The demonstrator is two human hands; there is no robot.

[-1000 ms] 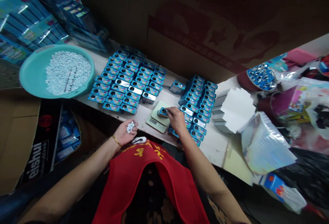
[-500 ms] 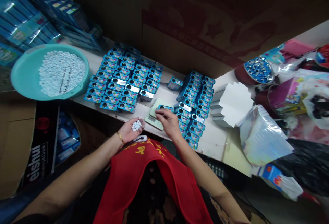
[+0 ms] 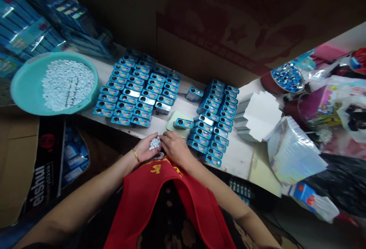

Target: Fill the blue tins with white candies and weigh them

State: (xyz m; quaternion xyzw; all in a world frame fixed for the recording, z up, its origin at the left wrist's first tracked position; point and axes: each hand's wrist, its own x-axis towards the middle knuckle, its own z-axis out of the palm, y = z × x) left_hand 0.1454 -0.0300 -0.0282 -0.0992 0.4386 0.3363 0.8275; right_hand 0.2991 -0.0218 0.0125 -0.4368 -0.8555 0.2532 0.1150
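Note:
My left hand is cupped palm up near the table edge, holding a small heap of white tablets. My right hand meets it from the right, its fingertips bent together at the heap; whether a tablet is between them is hidden. Just beyond my right hand, a small blue box with a dark round hole in its top rests on a pale green kitchen scale. The scale's display is covered by my right hand. A large turquoise basin to the left contains many more white tablets.
Rows of blue boxes stand left of the scale, and more rows stand right of it. One box is apart behind. White folded card and shiny sheets lie right. A big carton walls the back.
My right hand has left the box on the scale and moved down and left to the tablets in my left palm. My left hand has shifted slightly right.

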